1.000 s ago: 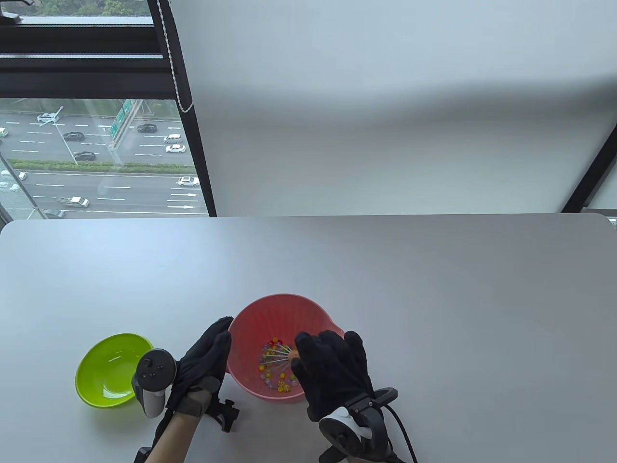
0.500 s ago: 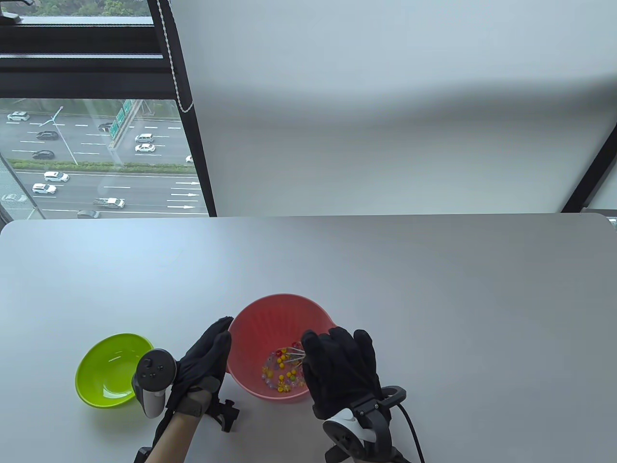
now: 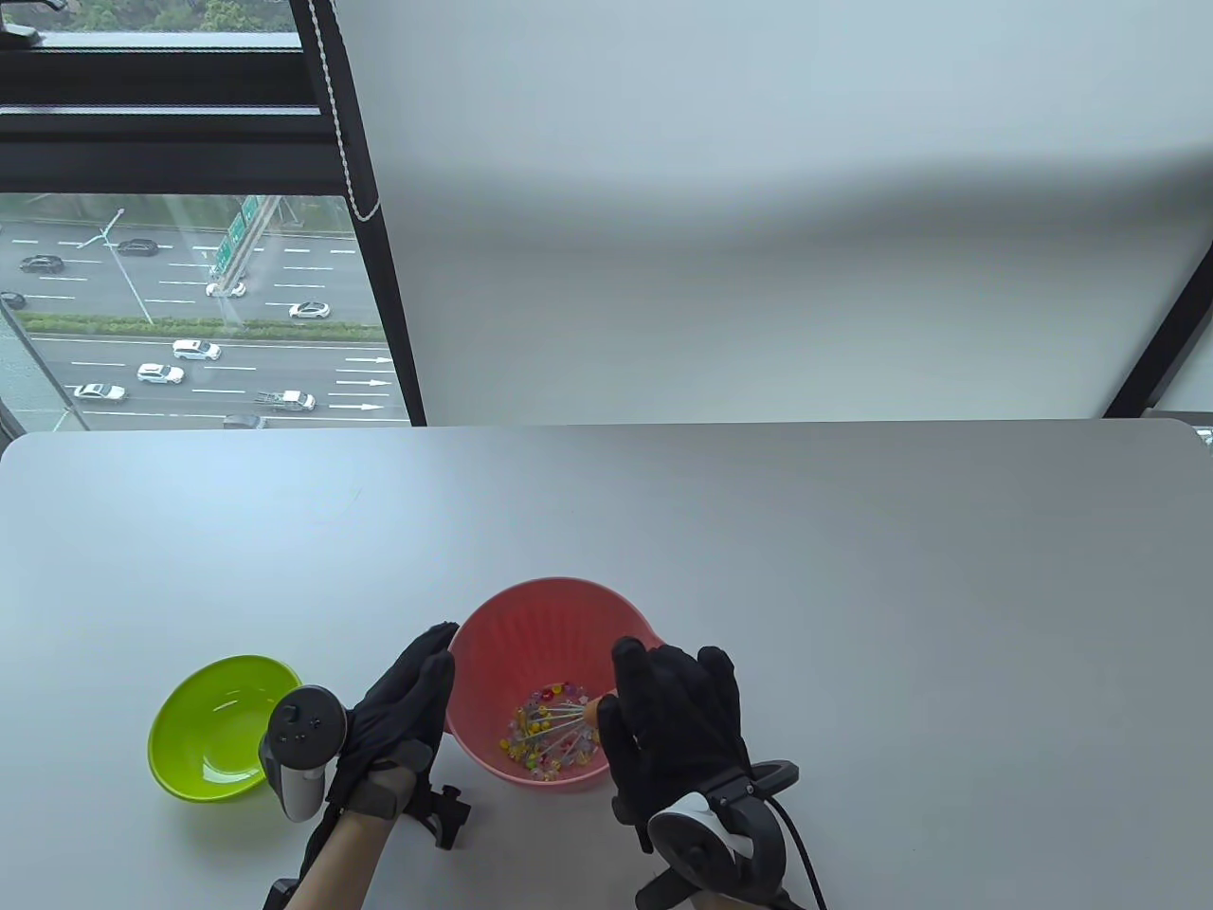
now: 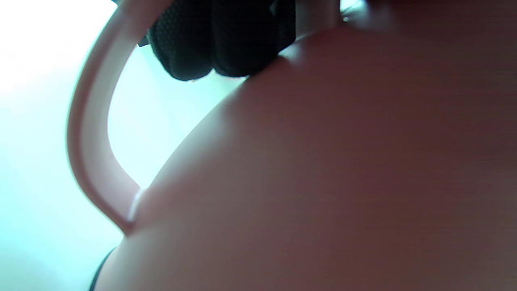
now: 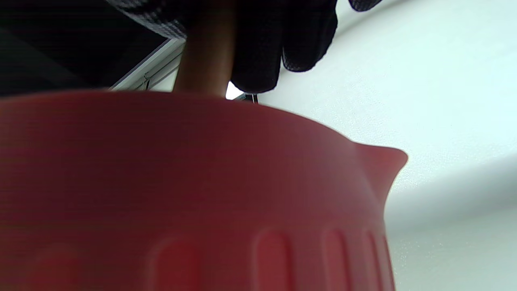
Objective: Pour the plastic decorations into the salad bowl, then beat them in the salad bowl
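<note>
A pink salad bowl (image 3: 540,635) stands near the table's front edge, with small coloured plastic decorations (image 3: 540,744) scattered on its bottom. My right hand (image 3: 668,711) hovers over the bowl's right rim and grips the orange handle (image 3: 592,709) of a wire whisk (image 3: 559,725) whose wires dip among the decorations. In the right wrist view the handle (image 5: 206,60) rises behind the bowl wall (image 5: 181,182) between gloved fingers (image 5: 282,40). My left hand (image 3: 407,692) lies with straight fingers against the bowl's left outer wall. The left wrist view shows fingers (image 4: 222,36) on that wall (image 4: 323,161).
An empty lime-green bowl (image 3: 190,758) sits left of my left hand. The pink bowl has a loop handle (image 4: 89,141) and a pouring spout (image 5: 383,157). A window with a black frame (image 3: 379,237) stands behind the table's far left.
My right hand has shifted right over the bowl's rim, swinging the whisk through the decorations, which have spread toward the bowl's left and front. The left hand has stayed in place.
</note>
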`<state>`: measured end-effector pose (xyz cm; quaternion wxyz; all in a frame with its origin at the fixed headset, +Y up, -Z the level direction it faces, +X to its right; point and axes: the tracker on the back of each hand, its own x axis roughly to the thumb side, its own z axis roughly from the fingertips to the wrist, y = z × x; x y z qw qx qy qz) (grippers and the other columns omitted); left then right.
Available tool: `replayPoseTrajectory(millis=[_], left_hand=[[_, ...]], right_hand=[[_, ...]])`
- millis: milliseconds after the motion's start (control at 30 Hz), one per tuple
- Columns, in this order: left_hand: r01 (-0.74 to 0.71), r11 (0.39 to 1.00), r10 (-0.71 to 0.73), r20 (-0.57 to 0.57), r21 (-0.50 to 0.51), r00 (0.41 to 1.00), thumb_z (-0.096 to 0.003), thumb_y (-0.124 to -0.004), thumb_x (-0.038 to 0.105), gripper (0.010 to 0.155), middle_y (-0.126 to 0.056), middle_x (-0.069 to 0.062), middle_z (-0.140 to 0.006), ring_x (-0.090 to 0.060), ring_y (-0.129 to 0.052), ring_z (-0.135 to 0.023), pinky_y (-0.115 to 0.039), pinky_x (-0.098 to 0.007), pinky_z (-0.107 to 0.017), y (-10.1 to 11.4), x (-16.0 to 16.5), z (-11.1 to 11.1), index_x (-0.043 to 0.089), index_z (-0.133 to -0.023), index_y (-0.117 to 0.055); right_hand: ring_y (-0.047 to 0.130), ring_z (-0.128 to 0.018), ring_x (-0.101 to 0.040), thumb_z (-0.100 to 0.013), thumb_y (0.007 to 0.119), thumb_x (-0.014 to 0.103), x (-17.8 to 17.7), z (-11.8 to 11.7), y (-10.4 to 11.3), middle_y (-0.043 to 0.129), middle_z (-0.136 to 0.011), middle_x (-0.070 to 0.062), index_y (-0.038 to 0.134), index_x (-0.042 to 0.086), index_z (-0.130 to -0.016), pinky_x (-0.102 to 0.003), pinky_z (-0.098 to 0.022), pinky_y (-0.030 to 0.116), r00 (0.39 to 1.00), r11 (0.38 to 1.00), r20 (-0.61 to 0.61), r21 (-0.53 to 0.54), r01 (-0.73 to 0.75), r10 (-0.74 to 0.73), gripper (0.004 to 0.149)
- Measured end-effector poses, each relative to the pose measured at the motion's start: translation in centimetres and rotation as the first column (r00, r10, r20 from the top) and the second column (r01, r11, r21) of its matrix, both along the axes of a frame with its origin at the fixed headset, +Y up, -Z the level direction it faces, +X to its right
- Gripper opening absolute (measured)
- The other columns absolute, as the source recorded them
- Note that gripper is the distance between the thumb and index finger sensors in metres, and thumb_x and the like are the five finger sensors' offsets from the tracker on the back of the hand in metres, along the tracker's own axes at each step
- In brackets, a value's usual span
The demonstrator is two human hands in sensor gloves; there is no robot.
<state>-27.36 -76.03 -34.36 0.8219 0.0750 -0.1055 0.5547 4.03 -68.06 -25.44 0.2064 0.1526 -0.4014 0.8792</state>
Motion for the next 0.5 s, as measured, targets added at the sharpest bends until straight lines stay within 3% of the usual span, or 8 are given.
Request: replayPoseTrajectory(millis=[500], left_hand=[[0.0,1.0,0.0,0.0,0.0,1.0,-0.0581,-0.057,0.064,0.064,-0.085,-0.003,-0.075,-0.036,-0.083,-0.077,-0.05,-0.061,-0.074,0.0,0.0,0.0,0.021,-0.105,-0.067]], right_hand=[[0.069,-0.095,-0.02,-0.061,0.067,0.054,-0.66,0.12,-0.29,0.08,-0.095,0.012,0.041,0.038,-0.111,-0.051,-0.079,0.041,0.995,0.995,0.029,0.033,-0.093,0.092,0.059]])
